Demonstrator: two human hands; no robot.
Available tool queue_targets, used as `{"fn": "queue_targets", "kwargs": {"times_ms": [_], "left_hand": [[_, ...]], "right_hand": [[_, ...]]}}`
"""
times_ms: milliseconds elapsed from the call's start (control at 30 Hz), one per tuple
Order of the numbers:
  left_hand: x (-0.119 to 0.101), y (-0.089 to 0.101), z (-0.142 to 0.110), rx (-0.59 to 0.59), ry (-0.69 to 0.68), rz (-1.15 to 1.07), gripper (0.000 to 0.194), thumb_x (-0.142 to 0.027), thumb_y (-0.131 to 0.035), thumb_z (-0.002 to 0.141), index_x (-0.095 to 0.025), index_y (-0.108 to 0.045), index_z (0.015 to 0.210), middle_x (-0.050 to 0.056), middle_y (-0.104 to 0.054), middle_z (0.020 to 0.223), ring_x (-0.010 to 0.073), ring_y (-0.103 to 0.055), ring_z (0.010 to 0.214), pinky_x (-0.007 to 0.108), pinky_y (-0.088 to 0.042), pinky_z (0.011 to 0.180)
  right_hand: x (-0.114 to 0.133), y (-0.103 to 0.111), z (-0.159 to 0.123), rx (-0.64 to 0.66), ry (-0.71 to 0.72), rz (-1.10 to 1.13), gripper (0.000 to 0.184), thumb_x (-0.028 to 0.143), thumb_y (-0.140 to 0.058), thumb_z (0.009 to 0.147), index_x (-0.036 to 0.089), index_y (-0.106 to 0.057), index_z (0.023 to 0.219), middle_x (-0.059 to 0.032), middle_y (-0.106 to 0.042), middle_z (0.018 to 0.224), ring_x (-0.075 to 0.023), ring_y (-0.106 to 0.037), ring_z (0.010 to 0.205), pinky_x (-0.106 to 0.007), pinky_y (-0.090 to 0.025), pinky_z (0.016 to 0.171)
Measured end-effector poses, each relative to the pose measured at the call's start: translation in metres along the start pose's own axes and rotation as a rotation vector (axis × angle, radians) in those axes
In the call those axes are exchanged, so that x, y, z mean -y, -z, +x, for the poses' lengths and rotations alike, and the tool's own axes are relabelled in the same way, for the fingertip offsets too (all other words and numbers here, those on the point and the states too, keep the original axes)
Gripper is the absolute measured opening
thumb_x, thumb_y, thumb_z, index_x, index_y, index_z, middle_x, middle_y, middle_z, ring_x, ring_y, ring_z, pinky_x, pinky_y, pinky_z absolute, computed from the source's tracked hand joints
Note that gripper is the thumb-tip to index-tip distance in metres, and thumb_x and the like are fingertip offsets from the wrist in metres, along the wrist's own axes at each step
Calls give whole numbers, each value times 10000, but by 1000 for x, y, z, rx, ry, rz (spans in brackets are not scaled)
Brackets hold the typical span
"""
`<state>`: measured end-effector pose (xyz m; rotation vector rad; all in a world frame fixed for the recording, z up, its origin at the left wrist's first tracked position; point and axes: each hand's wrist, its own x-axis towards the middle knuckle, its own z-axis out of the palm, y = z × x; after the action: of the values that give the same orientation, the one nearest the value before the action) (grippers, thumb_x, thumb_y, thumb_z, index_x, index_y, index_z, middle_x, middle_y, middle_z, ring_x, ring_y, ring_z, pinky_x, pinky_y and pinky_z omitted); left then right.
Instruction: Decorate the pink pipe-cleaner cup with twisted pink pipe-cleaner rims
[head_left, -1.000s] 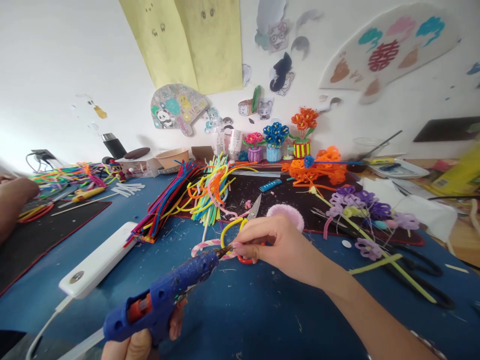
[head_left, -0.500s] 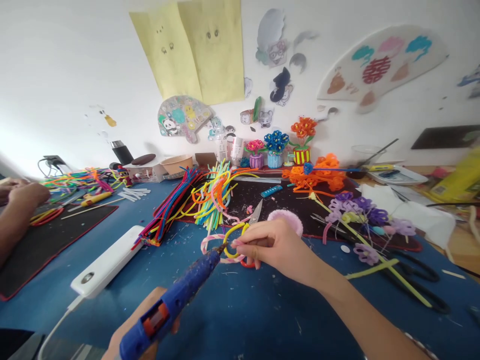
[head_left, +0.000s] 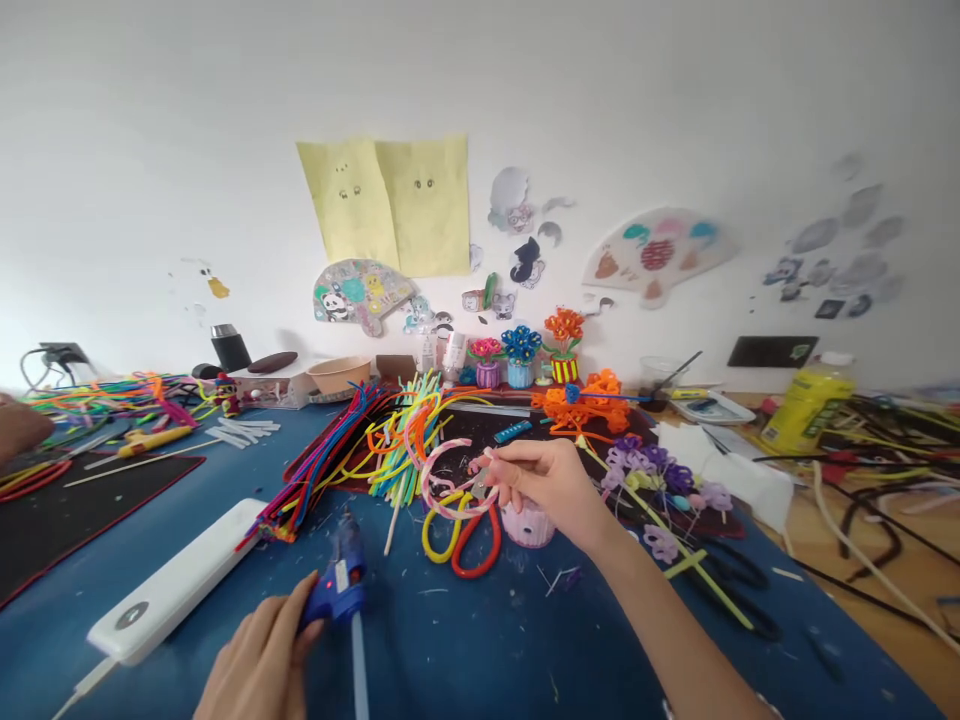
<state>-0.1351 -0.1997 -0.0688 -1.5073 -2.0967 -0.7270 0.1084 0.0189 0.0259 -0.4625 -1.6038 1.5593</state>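
Observation:
My left hand [head_left: 259, 645] grips a blue hot glue gun [head_left: 341, 590] low over the blue table, its nozzle pointing away from me and a pale glue stick out of its back. Between the thumb and fingertips of my right hand [head_left: 536, 480] is a pink-and-white twisted pipe cleaner [head_left: 431, 490] bent into an open loop. Beneath the loop lie scissors [head_left: 478, 560] with one yellow and one red handle; their blades are mostly hidden. Next to them stands a small pink pot [head_left: 527, 525], partly behind my right hand.
Bundles of coloured pipe cleaners [head_left: 409, 450] lie behind the loop. A white power bank [head_left: 180, 580] is at left, purple flowers [head_left: 660, 470] at right. Flower pots [head_left: 520, 374] line the wall. Another person's hand [head_left: 22, 425] shows at the far left. A yellow bottle [head_left: 810, 405] stands far right.
My left hand has drawn the glue gun back and down from the loop toward the table at left. My right hand has lifted the pipe cleaner slightly off the scissors. The view has shifted.

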Motion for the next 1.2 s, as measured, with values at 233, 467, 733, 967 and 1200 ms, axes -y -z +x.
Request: {"fn": "queue_targets", "kwargs": {"times_ms": [233,467,733,967,1200], "left_hand": [[-46,-5,43,104,73,238,445,-283,-289,906,-151,-699,1019,145,-716,966,313,-645,864,421,-487,698],[-121,23,141,10,25,-431,433,-518,-428,882,-201,-711,968,89,-736,994,259,-666,910,359,-492,802],[-143,-18,179,413,-44,-944,363,-486,-543,858,-160,-699,876,24,-681,638,161,-614,600,236,-466,553],[-149,-37,167,258,75,-1128,213,-380,-606,846,-173,-632,886,-10,-664,623,134,-623,581,217,-499,556],[-152,-45,149,89,27,-1033,102,-291,-621,855,-202,-665,879,-33,-664,662,104,-622,573,202,-502,563]], "right_hand": [[18,15,5,13,37,-149,397,524,-744,729,128,-761,759,-34,-652,543,-95,-512,411,-223,-445,410],[17,25,11,-43,108,-281,350,491,-741,744,149,-771,812,-59,-710,674,-118,-571,477,-236,-456,442],[-3,40,12,-129,161,-253,253,391,-732,787,153,-783,854,-56,-705,687,-116,-592,488,-224,-477,444],[-16,40,8,-255,132,-205,263,366,-786,725,176,-782,907,-52,-739,729,-145,-641,547,-255,-551,514],[-13,35,3,-278,369,-409,53,220,-732,797,183,-769,801,-29,-748,709,-130,-670,583,-214,-546,541]]}}
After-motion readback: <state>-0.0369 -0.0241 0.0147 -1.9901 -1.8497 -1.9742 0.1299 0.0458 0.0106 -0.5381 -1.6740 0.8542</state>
